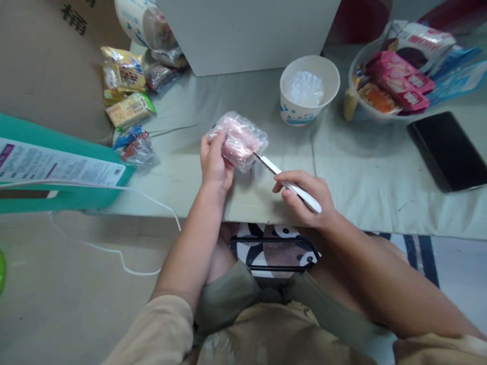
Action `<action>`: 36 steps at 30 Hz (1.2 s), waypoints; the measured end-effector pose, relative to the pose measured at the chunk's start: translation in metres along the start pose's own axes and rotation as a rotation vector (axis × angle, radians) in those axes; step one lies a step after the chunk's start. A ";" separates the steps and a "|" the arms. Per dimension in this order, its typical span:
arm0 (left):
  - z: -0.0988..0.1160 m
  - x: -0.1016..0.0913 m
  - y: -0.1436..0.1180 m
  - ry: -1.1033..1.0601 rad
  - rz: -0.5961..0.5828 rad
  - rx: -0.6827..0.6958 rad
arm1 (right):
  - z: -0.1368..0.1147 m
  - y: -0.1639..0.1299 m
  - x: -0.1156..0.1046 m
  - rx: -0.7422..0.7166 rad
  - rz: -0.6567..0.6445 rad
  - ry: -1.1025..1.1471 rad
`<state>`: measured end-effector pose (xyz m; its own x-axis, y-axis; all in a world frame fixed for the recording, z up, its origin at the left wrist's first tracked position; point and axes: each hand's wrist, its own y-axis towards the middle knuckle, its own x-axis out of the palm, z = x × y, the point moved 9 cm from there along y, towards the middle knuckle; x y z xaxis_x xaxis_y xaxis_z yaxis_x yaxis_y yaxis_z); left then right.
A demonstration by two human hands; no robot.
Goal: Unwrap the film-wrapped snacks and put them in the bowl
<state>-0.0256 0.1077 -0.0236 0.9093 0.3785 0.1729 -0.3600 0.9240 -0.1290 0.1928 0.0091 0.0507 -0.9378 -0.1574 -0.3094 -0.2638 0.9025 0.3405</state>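
My left hand (216, 161) grips a pinkish item in clear crinkled plastic wrap (239, 137), held just above the cloth-covered table. Its contents are blurred by the shiny wrap. In my right hand (310, 195) is a white-handled utility knife (291, 187), pointing up and left. The blade tip meets the near right side of the wrapped item; whether it has gone through the plastic I cannot tell. Beyond my hands stands a white paper cup (300, 111) with crumpled clear plastic (305, 88) inside.
A clear bowl of packaged snacks (355, 96) and a black phone (449, 149) are on the right. Snack packets (131, 109) and a teal jug (110, 187) with a white cable (152, 195) lie left. A white box (251, 35) stands behind, above the greenish tablecloth (365, 167).
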 end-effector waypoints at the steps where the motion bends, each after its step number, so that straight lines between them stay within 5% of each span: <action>1: 0.000 -0.004 0.003 -0.028 0.029 -0.009 | 0.006 -0.001 -0.005 0.035 0.026 0.031; 5: 0.000 -0.003 0.003 -0.098 0.020 -0.047 | 0.038 -0.003 -0.033 0.159 0.221 0.174; 9: -0.005 0.014 -0.007 -0.046 -0.117 -0.075 | 0.051 0.002 -0.042 0.120 0.239 0.182; 14: 0.001 0.014 -0.004 0.140 -0.166 0.049 | 0.050 0.003 -0.051 0.215 0.241 -0.273; 19: 0.014 0.026 -0.016 0.408 -0.341 0.224 | 0.061 0.002 -0.074 0.352 0.231 -0.726; 23: 0.017 0.037 -0.031 0.685 -0.444 0.363 | 0.079 -0.002 -0.095 0.451 0.237 -0.903; 26: 0.018 0.040 -0.034 0.802 -0.464 0.462 | 0.072 -0.004 -0.102 0.381 0.345 -0.981; 28: 0.021 0.042 -0.036 0.840 -0.468 0.556 | 0.057 -0.001 -0.090 0.215 0.387 -0.956; 31: 0.026 0.049 -0.042 0.853 -0.506 0.672 | 0.037 0.008 -0.046 -0.020 0.235 -0.804; 36: 0.027 0.061 -0.054 0.815 -0.627 0.675 | 0.032 0.021 0.006 -0.088 0.034 -0.710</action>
<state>0.0432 0.0823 0.0203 0.7413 -0.0622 -0.6683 0.3703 0.8683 0.3300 0.1891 0.0401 0.0276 -0.5806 0.1958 -0.7903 -0.2825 0.8619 0.4211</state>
